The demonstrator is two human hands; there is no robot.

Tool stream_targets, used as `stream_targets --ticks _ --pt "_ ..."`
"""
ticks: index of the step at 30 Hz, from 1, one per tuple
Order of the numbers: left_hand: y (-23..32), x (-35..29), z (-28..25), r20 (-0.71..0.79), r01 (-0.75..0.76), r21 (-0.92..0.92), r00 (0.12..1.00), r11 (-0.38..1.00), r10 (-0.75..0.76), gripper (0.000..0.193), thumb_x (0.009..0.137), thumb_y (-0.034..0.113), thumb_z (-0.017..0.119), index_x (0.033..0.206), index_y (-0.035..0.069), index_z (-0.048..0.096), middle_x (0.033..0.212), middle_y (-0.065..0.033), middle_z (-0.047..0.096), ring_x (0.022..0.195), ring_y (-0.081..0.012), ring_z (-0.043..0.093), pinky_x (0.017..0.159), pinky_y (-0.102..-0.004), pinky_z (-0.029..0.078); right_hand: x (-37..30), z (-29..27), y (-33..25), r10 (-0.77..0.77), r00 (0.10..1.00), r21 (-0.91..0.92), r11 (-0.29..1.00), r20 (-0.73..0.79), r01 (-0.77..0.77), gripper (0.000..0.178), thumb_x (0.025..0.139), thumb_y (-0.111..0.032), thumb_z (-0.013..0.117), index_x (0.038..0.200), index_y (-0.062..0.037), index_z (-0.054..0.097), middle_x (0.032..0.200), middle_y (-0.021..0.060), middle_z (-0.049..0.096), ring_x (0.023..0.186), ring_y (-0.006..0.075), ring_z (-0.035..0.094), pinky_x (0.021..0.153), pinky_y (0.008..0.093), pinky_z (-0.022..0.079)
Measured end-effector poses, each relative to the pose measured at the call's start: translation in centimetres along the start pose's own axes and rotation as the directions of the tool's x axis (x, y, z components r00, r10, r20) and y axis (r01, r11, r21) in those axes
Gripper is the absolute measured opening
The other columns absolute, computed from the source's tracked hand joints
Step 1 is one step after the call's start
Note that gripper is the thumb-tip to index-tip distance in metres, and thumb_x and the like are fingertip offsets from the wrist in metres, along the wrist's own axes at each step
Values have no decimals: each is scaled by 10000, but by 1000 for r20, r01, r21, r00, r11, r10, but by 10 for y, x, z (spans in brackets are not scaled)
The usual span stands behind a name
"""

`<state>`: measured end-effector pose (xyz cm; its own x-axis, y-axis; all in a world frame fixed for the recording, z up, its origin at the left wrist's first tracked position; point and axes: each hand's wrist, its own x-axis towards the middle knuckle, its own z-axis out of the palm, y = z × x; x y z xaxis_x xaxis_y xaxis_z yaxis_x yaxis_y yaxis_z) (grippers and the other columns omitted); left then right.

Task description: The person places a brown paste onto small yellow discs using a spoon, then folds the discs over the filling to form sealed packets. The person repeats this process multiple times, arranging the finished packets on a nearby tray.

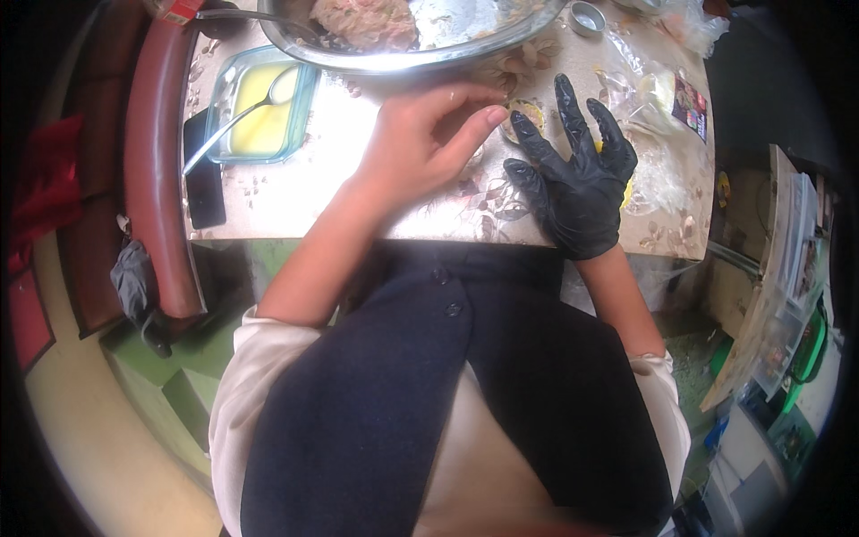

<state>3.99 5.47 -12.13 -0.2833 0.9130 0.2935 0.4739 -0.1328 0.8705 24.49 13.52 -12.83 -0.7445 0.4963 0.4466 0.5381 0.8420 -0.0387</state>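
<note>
Though seemingly empty, loosely curved left grip and splayed right grip beside a round yellow-edged piece.

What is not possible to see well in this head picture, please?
All in the head view:
Bowl: far side, cut off by the top edge.
Pink lump: top, cut off by the same edge.
Left hand: palm, hidden by its own back.
Round thing: partly hidden by the gloved right hand.

From your head, the left fisheye looks steeply down at close range over your dark vest, catching your left hand, right hand and the bench higher up; its rim bends straight edges.
</note>
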Motion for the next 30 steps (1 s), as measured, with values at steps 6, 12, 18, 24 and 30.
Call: stream_targets --ticks 6,12,18,24,30 --pt "-2 -1 2 -5 9 -66 1000 998 -9 254 976 247 743 1084 20 778 935 -154 787 826 -251 771 758 -335 579 0 -1 -4 52 999 -2 999 -14 -52 478 872 -433 765 1333 -324 699 1579 85 511 1342 341 453 1071 460 349" --pt "-4 -1 2 -27 -38 -47 999 998 37 246 969 244 752 1062 17 779 894 -150 779 778 -258 759 721 -336 571 1 0 -7 65 998 -15 998 14 -65 539 837 -371 811 1361 -310 696 1569 104 521 1340 330 461 1098 440 332" --pt "-4 -2 2 -31 -18 -81 999 997 15 249 970 250 749 1054 17 780 881 -150 775 766 -264 756 710 -339 567 1 3 -4 39 997 7 999 -73 -38 471 857 -422 795 1313 -348 702 1562 66 526 1316 335 473 1048 463 374" --pt "-2 -1 0 -11 -33 -62 999 998 32 247 972 244 744 1038 8 777 887 -155 775 775 -273 758 714 -347 570 -1 1 -4 26 999 -48 998 -22 -27 503 833 -392 822 1317 -366 688 1526 64 562 1299 333 490 1038 440 390" --pt "-5 -2 2 -43 -63 -91 997 994 59 239 973 236 743 1024 5 776 877 -161 771 772 -279 756 711 -348 569 8 5 -1 137 988 395 914 -73 -97 771 738 -190 904 1436 -68 601 1376 150 662 1140 339 637 992 450 499"
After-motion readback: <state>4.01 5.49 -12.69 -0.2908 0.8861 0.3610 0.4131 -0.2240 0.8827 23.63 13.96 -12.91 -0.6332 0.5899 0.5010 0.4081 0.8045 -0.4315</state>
